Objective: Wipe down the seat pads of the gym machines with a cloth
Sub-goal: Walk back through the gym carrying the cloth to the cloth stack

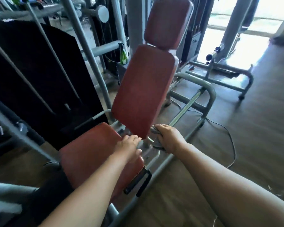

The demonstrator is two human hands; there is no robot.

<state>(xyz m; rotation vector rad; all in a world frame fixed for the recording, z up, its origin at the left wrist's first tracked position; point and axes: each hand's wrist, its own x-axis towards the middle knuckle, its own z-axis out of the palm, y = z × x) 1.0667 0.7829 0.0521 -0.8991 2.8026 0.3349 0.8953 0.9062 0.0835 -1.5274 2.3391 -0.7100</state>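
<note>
Your biggest target here is the machine's upholstery: a long red-brown back pad (144, 92) standing tilted, a smaller head pad (168, 22) above it, and the seat pad (92, 154) below, nearest to you. The seat pad lies low and left of centre, and its length runs from the foot of the back pad toward you. Its cover is the same worn red-brown vinyl, smooth, with a dull sheen; the blur hides any marks or moisture.

Your left hand (129, 148) is already on the seat pad, resting at its rear right corner with the fingers reaching forward, fairly straight and holding nothing. Whether the tips hook over the edge you cannot tell. Your right hand (169, 138) is just right of the back pad's lower corner, off the upholstery and over the grey frame, its fingers curled around the cloth (156, 145).

So the seat pad sits to the left of the cloth hand and slightly nearer you. The left hand is closer to it, but the right one carries the cloth, so a wipe would probably mean sweeping leftward across the gap.

The cloth is small, dark grey and bunched up.
</note>
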